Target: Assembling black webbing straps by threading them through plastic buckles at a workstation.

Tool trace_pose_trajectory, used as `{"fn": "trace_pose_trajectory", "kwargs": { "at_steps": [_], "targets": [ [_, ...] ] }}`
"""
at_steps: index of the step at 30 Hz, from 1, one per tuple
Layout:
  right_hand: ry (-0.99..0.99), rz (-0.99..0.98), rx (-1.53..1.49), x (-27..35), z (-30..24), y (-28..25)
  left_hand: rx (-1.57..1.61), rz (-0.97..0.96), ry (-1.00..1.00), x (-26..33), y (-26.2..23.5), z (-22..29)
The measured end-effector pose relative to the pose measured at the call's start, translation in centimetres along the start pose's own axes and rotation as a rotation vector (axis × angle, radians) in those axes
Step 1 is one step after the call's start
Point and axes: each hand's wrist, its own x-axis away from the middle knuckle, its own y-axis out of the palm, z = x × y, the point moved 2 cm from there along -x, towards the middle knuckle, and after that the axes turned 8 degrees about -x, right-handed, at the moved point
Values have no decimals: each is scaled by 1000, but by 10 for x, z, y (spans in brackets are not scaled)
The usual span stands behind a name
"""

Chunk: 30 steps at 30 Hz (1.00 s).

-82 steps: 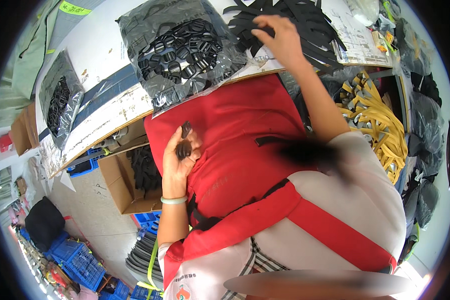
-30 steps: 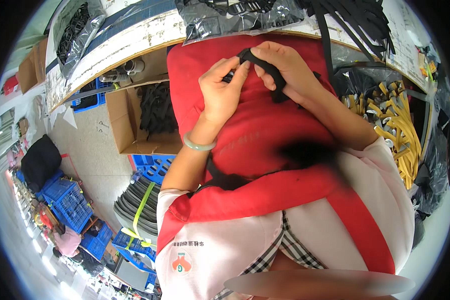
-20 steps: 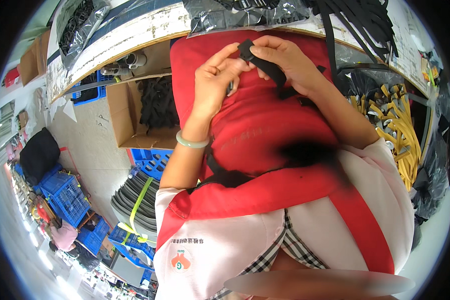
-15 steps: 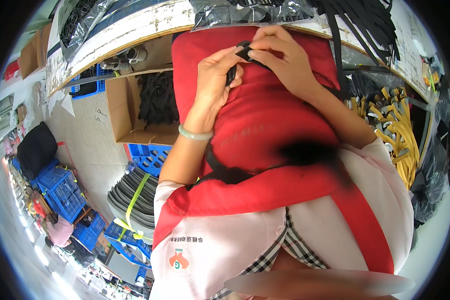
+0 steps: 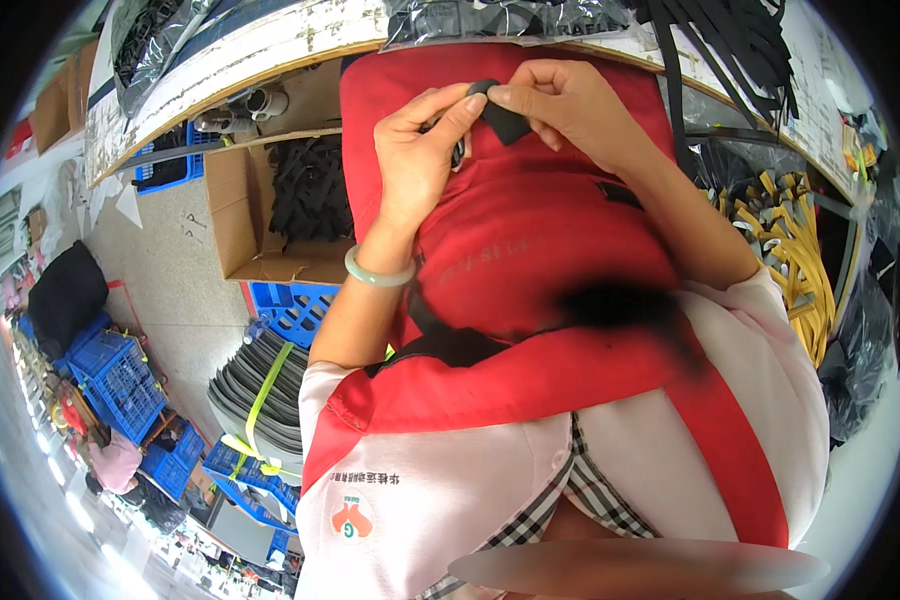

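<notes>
Head view: black strap (image 5: 500,112) pinched between left hand (image 5: 420,160) and right hand (image 5: 570,105), just above red apron (image 5: 530,230), below worktop (image 5: 270,45) edge. Small dark buckle half hidden behind left fingers; could slip off through loose fingertip grip.

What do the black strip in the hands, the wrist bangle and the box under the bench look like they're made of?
Black strip: likely woven webbing, matte, folding softly between both hands' fingers.
Bangle: pale green, glossy and translucent, possibly jade or glass.
Box: brown corrugated cardboard, dull, with open flaps.
</notes>
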Motion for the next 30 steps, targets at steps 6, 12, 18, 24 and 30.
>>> {"fn": "trace_pose_trajectory", "kwargs": {
  "at_steps": [6,12,18,24,30],
  "targets": [
    [223,-285,-425,-7,18,4,91,-84,-83,9,-14,3],
    [46,-95,-140,-22,16,15,-14,-106,148,37,-83,37],
    [168,-484,-241,-13,2,65,-210,-45,146,51,-76,39],
    [219,-480,-250,-21,4,65,-153,-57,130,58,-78,36],
    [118,-192,-108,-43,32,29,-374,203,-144,98,-163,66]
  ]
}}
